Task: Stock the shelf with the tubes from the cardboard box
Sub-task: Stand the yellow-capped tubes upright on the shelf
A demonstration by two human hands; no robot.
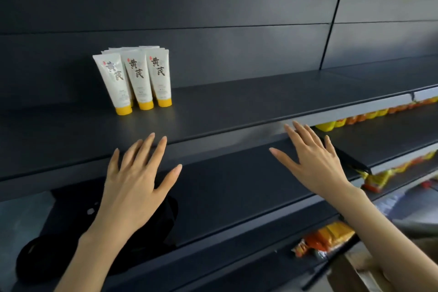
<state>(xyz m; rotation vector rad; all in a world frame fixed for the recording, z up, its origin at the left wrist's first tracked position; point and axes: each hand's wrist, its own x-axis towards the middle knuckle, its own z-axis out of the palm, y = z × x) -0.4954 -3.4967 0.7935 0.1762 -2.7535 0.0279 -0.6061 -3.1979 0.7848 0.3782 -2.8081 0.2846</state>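
Tubes (pixel 139 78) stand at shelf (pixel 237 106) back, well beyond L hand (pixel 135 182) & R hand (pixel 315 161); both spread flat, holding nothing.

Tubes (pixel 136 80) upright, clustered on shelf (pixel 237 106) left; both hands (pixel 132 178) before shelf edge.

rear tubes (pixel 147 48) mostly hidden, cardboard box (pixel 355 270) cropped

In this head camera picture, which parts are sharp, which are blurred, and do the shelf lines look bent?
Head view: the tubes are sharp, their print clear; the left hand and right hand are slightly soft; the orange packets at lower right are blurred; the shelf front edge looks slightly bowed, a wide-angle distortion; soft even light, no strong glare.
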